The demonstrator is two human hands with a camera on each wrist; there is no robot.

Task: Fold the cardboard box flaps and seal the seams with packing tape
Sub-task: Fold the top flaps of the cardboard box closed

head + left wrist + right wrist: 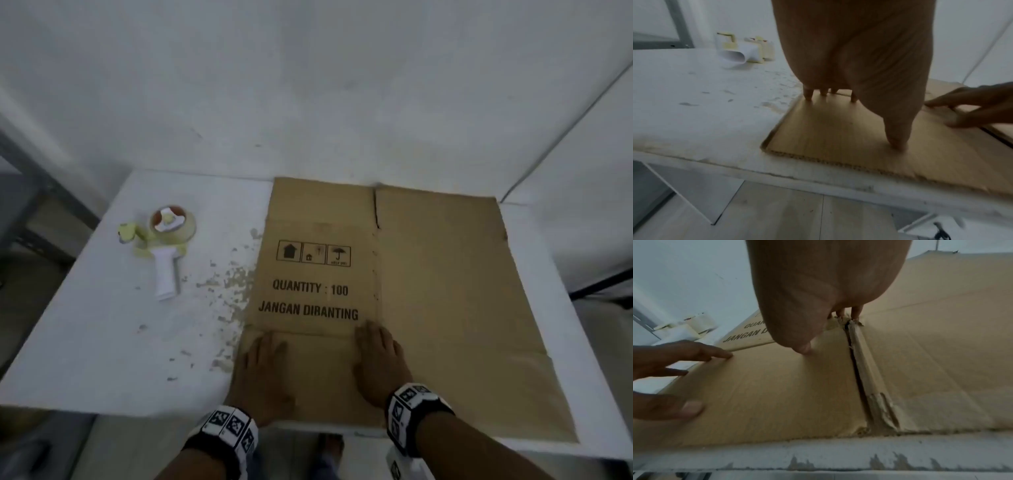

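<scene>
The flattened box (pixel 394 291) lies at centre right on the table (pixel 102 342); the near flap is pressed by the flat, spread left hand (pixel 263 373) and right hand (pixel 376 363), nothing gripped. The flap should be creased squarely along its score line. The tape gun (pixel 168 246), upper left, is untouched.

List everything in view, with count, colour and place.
cardboard box: one, brown, flattened on the white table, black print reading QUANTITY : 100 and JANGAN DIBANTING on its left panel.
tape dispenser: one, white handle with a roll of clear tape, lying on the table left of the box, apart from it.
table: one, white, paint chipped beside the box's left edge.
wall: white, behind the table.
floor: light wood, below the table's near edge.
wrist bands: two, black-and-white markers, one per wrist.
left hand: fingers spread, resting on the box's near-left flap.
right hand: fingers flat on the box, beside the flap slit.
</scene>
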